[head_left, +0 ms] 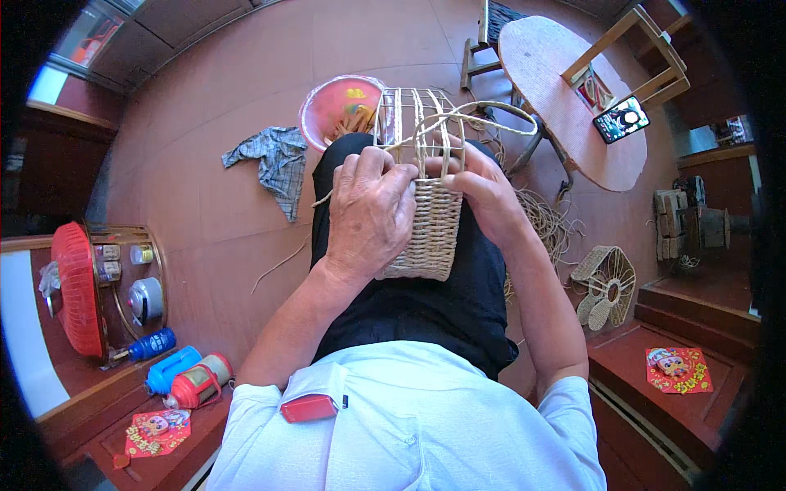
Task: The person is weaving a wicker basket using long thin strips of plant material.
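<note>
A partly woven basket (426,233) of pale twisted cord rests on my lap. Its lower part is densely woven; above, the open wire frame (401,92) shows with several cords running along it. My left hand (368,213) is closed on the left side of the basket at the edge of the weave, its thumb and fingertips at the cords. From the right, my right hand (483,192) grips the basket, thumb outside and fingers among the frame wires. A loose weaving cord (528,123) arcs from the frame out to the right. Some fingertips are hidden behind the cords.
Beyond my knees stands a pink basin (309,114), with a checked cloth (282,164) on the floor beside it. A round table (540,65) holds a phone (621,120). Coiled cord (544,225) and a woven piece (607,282) lie right; flasks (196,380) stand left.
</note>
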The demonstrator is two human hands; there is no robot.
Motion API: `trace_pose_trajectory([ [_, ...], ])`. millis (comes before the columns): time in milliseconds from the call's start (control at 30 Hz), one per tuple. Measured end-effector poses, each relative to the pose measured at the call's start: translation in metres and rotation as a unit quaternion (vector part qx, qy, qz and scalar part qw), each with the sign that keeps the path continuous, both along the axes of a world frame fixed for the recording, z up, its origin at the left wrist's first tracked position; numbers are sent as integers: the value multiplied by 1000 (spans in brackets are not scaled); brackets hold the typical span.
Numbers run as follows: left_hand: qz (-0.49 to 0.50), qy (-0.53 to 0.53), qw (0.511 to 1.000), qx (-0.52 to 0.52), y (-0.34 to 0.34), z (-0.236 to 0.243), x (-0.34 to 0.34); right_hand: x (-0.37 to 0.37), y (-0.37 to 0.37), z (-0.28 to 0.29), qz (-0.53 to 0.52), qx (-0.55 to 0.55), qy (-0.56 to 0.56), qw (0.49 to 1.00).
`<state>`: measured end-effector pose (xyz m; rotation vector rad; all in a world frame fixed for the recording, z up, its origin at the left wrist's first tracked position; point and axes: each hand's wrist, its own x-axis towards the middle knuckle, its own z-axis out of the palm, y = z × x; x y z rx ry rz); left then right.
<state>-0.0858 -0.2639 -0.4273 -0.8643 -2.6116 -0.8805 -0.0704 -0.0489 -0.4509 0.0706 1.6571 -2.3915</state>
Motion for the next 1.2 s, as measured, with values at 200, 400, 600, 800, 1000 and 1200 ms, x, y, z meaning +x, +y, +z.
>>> trace_pose_trajectory([
  [200,4,11,1000,0,-1,-2,1,-11,-15,-17,-42,-90,-17,995],
  [400,16,22,1000,11,1,-5,3,-3,-22,-13,-130,-37,-32,990],
  [600,18,38,999,-14,2,-4,3,5,-22,-15,-128,-124,-16,984],
  [800,11,49,999,-7,0,-9,1,6,-35,-13,-158,-107,-14,982],
  [1000,39,59,997,35,4,-6,6,13,-46,-20,-288,-73,28,954],
  [1200,-23,70,996,51,18,-5,18,15,-44,-30,-295,-68,49,952],
])
